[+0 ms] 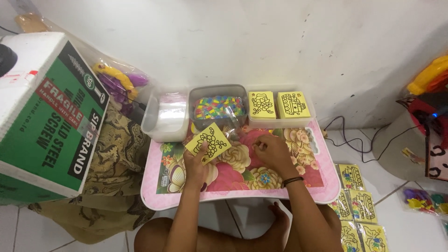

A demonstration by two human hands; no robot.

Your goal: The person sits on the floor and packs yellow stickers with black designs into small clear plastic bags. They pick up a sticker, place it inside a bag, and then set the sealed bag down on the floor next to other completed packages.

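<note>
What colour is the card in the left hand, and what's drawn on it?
Yellow, with a black outline drawing; the card in the left hand shows best in the head view.

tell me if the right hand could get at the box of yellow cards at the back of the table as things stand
Probably yes. The right hand rests on the flowered table just in front of the box of yellow cards, which is open-topped, with nothing between them.

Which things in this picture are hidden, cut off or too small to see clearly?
- Head view: whatever the right hand pinches is hidden by its curled fingers.
- The lower corner of the yellow card is covered by the left hand.
- The pieces in the grey tub are too small to tell apart.
- The packed cards on the floor are cut off by the bottom edge.
</note>
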